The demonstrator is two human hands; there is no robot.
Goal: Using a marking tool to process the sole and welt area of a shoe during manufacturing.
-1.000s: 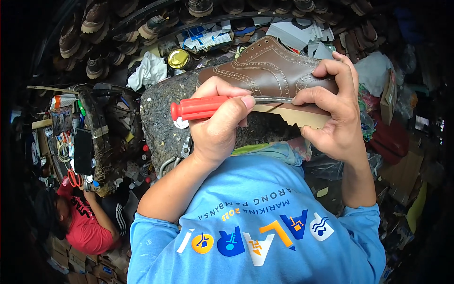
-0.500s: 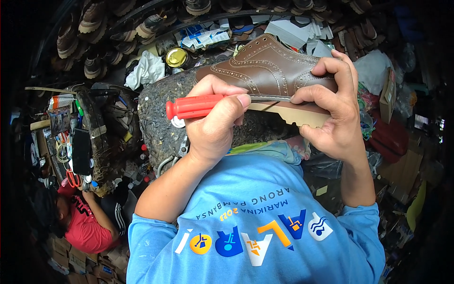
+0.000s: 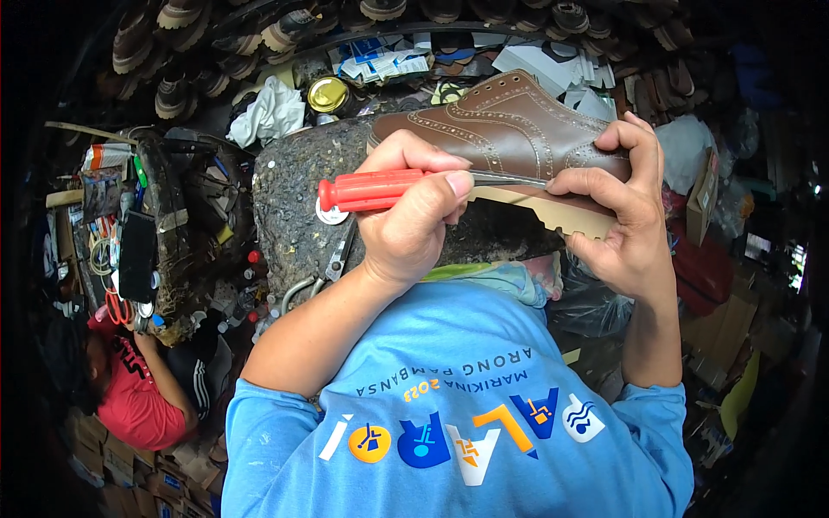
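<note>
My left hand (image 3: 410,216) is closed around the red handle of a screwdriver (image 3: 371,190). Its metal shaft lies along the seam between the upper and the sole of a brown leather shoe (image 3: 518,129). The upper has punched brogue patterns and empty lace holes. My right hand (image 3: 629,216) grips the heel end, fingers over the upper and thumb under the tan, notched sole (image 3: 570,216). The shoe is held on its side, toe to the left, above a dark, rough work block (image 3: 298,190). My left fingers hide part of the toe end and the shaft.
Pliers (image 3: 339,255) rest at the block's near edge. Beyond it are a gold-lidded can (image 3: 328,94) and a crumpled white cloth (image 3: 269,112). A cluttered tool stand (image 3: 173,224) is at left, near a person in a red shirt (image 3: 142,397). Several shoes (image 3: 281,33) line the far shelf.
Both hands, the screwdriver and the shoe have shifted slightly right and a little toward me. The grips look the same, and the shaft still lies along the seam.
</note>
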